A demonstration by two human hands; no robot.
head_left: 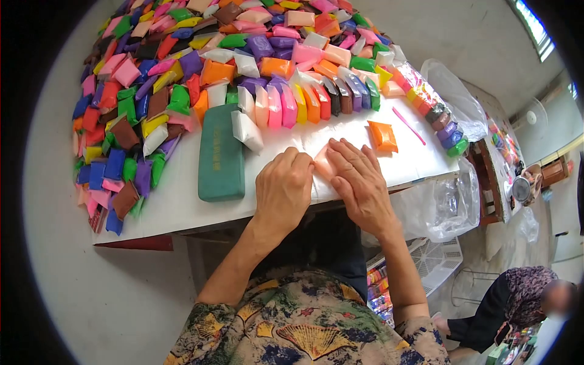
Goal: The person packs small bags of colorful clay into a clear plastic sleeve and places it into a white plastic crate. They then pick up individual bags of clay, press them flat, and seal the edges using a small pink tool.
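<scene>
A peach-coloured clay packet (324, 163) in clear wrapping lies on the white table top, between my hands. My left hand (285, 182) is closed, its fingertips pinching the packet's left edge. Across the packet's right side my right hand (360, 182) lies flat, fingers stretched out, covering part of it. An orange packet (383, 137) rests just beyond my right fingertips. To the left of my left hand is a green oblong box (220, 158), with a white packet (247, 131) leaning on its right edge. A row of upright packets (313, 102) in several colours stands behind.
A large heap of coloured packets (152, 85) fills the table's back and left. A pink stick (409, 126) and a bagged row of colours (435, 115) lie at the right. Clear plastic bags (447, 204) hang off the front right edge. Another person (508, 304) bends at lower right.
</scene>
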